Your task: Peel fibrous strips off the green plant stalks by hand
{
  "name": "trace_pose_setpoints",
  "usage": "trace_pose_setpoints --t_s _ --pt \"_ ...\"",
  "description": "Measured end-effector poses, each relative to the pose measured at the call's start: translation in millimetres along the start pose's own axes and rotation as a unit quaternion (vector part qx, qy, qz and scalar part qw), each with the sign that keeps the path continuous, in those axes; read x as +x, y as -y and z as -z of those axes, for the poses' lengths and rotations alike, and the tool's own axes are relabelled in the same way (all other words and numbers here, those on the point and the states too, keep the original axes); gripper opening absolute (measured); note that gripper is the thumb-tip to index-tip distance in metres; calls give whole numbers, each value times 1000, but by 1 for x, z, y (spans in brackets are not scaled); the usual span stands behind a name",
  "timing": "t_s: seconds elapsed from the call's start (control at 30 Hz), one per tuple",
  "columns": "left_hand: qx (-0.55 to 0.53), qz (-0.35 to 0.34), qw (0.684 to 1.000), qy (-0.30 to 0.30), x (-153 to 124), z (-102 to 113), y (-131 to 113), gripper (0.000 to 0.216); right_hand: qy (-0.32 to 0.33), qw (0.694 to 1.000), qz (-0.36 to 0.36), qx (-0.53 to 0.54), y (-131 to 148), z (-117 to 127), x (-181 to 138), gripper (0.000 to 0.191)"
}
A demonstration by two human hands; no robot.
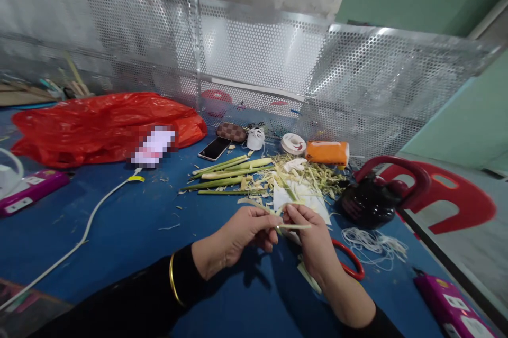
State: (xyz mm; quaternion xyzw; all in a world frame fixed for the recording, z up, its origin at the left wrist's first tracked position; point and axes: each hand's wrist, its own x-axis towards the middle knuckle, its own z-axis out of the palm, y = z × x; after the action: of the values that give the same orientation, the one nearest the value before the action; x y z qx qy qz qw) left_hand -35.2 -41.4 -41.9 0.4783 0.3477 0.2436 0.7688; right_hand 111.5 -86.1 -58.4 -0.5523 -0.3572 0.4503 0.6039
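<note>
While both hands meet just below the centre of the frame, the left hand [244, 232] has its fingertips pressed together, pinching one end of a thin pale strip [294, 226], and the right hand [313, 237] pinches the same strip from the other side, thumb over curled fingers. The strip runs level between them, its free end poking out to the right, above the blue table [130, 232]. A gold bangle [172, 279] sits on the left wrist.

Just beyond the hands, green stalks [228, 171] lie side by side, and to their right a heap of shredded trimmings [317, 174] spills over a white sheet [307, 203]. Right of that, a dark pot with a red handle [369, 201], with loose white string [375, 243] near it. Under the right wrist, a red loop [351, 263] peeks out; I can't tell what it belongs to. Upper left, a red plastic bag [99, 121]; centre back, a phone [214, 148] and an orange roll [327, 152] before the perforated metal screen [257, 57]. A white cable [93, 216] trails off to the lower left.
</note>
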Motion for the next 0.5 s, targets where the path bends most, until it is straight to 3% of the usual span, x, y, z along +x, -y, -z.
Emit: trace_pose_setpoints --t_s 0.07,0.17,0.3,0.5 --pt "-36 -45 996 -68 3 2 -2 31 -9 999 25 -43 -1 -2 -4 28" --pt "-95 -97 980 -145 6 5 -5 31 2 980 128 -155 -2 -7 -12 27" --pt "-110 -98 984 -104 4 3 -4 32 85 949 206 -224 -8 -14 -18 19" --pt "-101 -71 991 -57 0 -1 -1 35 119 973 117 -158 -21 -14 -9 22"
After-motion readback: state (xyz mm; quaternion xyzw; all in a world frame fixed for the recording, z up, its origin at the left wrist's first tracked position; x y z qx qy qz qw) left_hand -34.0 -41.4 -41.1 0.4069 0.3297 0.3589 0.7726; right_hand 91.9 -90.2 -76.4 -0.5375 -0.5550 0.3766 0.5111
